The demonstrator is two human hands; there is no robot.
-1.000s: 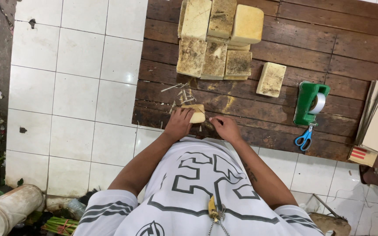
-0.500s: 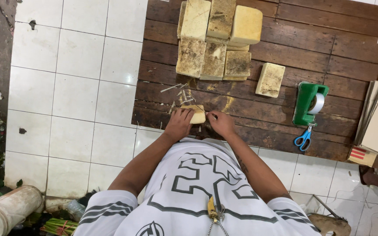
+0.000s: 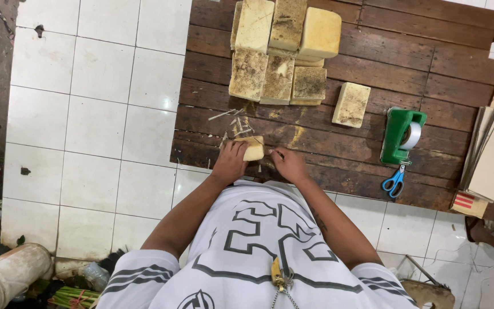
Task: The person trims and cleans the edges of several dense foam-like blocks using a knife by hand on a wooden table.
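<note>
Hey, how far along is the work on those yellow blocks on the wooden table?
Done: shavings lie on the wooden table, so some trimming has happened. In hand: the left hand holds a small yellow block, with the right hand working beside it. Left: a stack of blocks and a loose block look untouched.
</note>
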